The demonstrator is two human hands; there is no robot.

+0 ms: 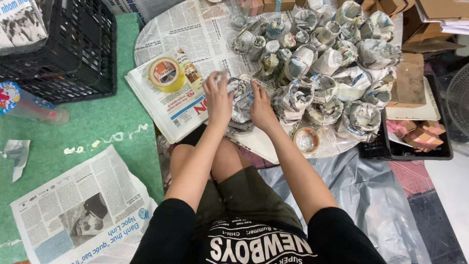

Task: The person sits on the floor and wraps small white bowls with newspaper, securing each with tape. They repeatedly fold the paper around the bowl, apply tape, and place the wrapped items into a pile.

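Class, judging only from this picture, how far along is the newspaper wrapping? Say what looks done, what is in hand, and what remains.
Done: a pile of newspaper-wrapped bundles covers the far side of the table. In hand: the left hand and right hand press newspaper around one bundle. Left: a stack of flat newspaper sheets with a tape roll on it lies unused; no unwrapped items can be made out.

A floor-level packing workspace; newspaper-wrapped bundles [322,63], tape roll [166,74], cardboard boxes [409,80], black plastic crate [68,46].
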